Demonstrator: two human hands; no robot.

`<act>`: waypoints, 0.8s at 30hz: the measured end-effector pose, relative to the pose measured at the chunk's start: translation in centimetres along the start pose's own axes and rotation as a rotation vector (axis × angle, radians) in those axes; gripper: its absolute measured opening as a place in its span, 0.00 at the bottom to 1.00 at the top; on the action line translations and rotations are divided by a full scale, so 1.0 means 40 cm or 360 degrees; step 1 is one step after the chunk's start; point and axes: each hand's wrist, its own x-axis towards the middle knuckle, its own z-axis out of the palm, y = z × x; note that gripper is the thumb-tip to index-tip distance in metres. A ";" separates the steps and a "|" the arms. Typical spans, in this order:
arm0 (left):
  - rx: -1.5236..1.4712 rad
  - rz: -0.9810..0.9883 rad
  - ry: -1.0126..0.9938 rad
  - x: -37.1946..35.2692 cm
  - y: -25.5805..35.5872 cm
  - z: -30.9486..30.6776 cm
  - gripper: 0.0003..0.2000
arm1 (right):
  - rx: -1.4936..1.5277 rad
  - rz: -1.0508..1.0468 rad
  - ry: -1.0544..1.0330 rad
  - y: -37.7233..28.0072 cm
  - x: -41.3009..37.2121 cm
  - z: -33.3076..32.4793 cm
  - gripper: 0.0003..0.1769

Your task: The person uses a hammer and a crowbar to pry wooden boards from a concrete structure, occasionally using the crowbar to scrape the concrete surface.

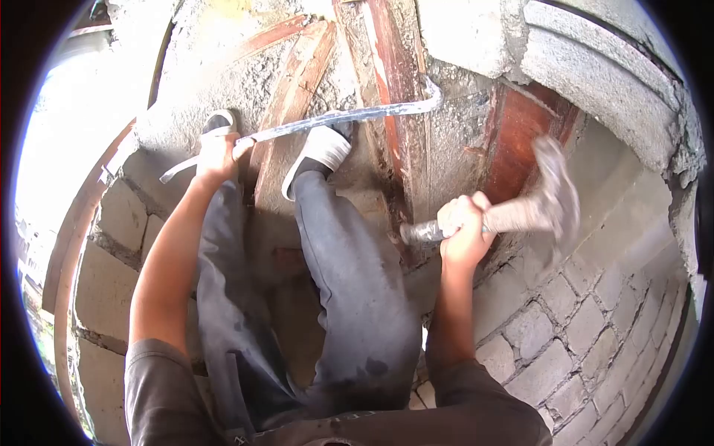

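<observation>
My left hand (218, 156) is closed around a crowbar (327, 119) near its flat end. The bar runs up to the right, and its hooked end lies over a reddish wooden plank (383, 82). In my right hand (465, 223) is a hammer (520, 215), gripped by its handle. The hammer's head is on the right and blurred by motion, apart from the crowbar. My feet, in white-soled shoes (320, 152), are just below the bar.
Rough, mortar-covered planks (294, 97) stand around the feet. A red-brown board (520, 134) is to the right. A block wall (573, 342) fills the lower right, with more blocks (104, 282) at the left. Concrete pieces (602, 74) lie at the upper right.
</observation>
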 end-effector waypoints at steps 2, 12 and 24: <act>0.0042 0.0107 0.0142 -0.003 -0.011 0.011 0.24 | -0.0002 -0.0121 0.0005 0.091 0.010 -0.001 0.12; -0.0099 -0.0154 -0.0168 0.005 0.016 -0.032 0.29 | 0.0254 -0.0025 -0.0058 0.086 0.021 -0.060 0.07; -0.0111 0.0095 -0.0131 -0.001 -0.034 -0.007 0.33 | -0.0498 -0.0674 -0.0190 0.230 0.060 -0.119 0.06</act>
